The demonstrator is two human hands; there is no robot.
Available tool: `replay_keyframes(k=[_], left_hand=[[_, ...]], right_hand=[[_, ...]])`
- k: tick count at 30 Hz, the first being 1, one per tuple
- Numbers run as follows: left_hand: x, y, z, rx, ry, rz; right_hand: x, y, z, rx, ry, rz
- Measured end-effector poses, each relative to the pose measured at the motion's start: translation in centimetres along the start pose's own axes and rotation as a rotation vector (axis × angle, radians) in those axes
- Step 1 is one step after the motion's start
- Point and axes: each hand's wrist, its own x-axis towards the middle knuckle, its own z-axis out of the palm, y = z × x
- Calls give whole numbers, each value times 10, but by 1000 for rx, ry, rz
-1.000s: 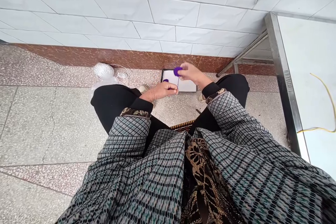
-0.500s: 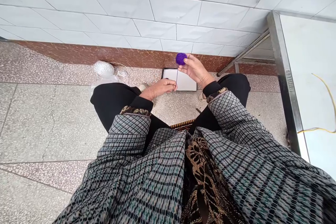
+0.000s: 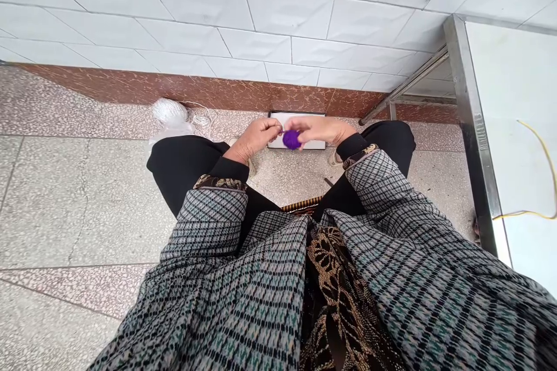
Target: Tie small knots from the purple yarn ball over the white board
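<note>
A small purple ball of yarn (image 3: pixel 291 139) hangs between my knees, held in the closed fingers of my right hand (image 3: pixel 319 130). My left hand (image 3: pixel 256 134) is right beside it, thumb and fingers pinched on the purple yarn strand at the ball's left side. Both hands hover above a white tray with a dark rim (image 3: pixel 304 119) that lies on the floor by the wall. The strand itself is too thin to make out here.
A white ball of string (image 3: pixel 170 112) with loose loops lies on the speckled floor at the left by the red skirting. A steel-framed table (image 3: pixel 472 127) stands at the right, with a yellow cord (image 3: pixel 543 153) on its top.
My right hand has dropped the purple ball from up near the skirting down to my left hand. My left hand has risen slightly and the two hands have met.
</note>
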Motion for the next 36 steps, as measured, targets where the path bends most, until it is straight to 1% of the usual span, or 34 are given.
replay_keyframes(k=[1, 3, 5, 6, 9, 12, 14, 16, 17, 18, 19, 20, 21, 22, 23, 24, 25, 26, 27, 29, 30, 32, 34, 36], left_hand=[[1, -1, 0, -20, -6, -8], [2, -3, 2, -81, -60, -22], [2, -4, 6, -144, -118, -14], [2, -5, 7, -164, -134, 0], [2, -6, 10, -135, -135, 54], [1, -5, 10, 3, -164, 97], [1, -4, 10, 75, -235, 111], [0, -2, 10, 118, -322, 118], [-1, -1, 10, 131, -362, 119], [-2, 0, 9, 136, -396, 118], [-3, 2, 9, 131, -410, 118], [-4, 3, 8, 119, -396, 119], [-5, 5, 6, 99, -352, 119], [-5, 6, 4, 78, -281, 117], [-5, 7, 2, 60, -193, 111], [-5, 8, -1, 46, -100, 100], [-4, 7, -3, 34, -15, 84], [-3, 7, -4, 25, 48, 63], [-2, 5, -5, 19, 88, 40], [1, 2, -4, 21, 99, -4], [2, 1, -2, 33, 67, -20], [2, 0, 2, 70, -62, -30], [2, 1, 6, 105, -238, 0], [0, 3, 9, 127, -381, 43]], right_hand=[[-1, -2, -1, 108, 54, -90], [-1, -4, -5, 282, 219, -228], [0, -5, -8, 391, 359, -303], [2, -5, -9, 425, 401, -326], [5, -5, -9, 442, 455, -334], [8, -6, -6, 416, 548, -297], [10, -6, -6, 427, 619, -289], [12, -5, -6, 419, 652, -256], [13, -3, -6, 370, 654, -204], [14, -1, -5, 275, 658, -130], [15, 0, -4, 140, 661, -44], [14, 2, -3, -17, 639, 51], [13, 3, -1, -168, 578, 138], [12, 4, 1, -280, 472, 210], [9, 3, 3, -330, 339, 252], [7, 3, 4, -313, 205, 256], [5, 1, 5, -239, 96, 226], [2, -1, 5, -129, 43, 164], [1, -3, 4, -6, 48, 81], [-1, -7, 2, 215, 161, -77], [0, -8, 0, 293, 232, -129], [4, -10, -1, 375, 361, -180], [9, -7, -1, 370, 458, -152], [16, -2, 1, 258, 540, -63]])
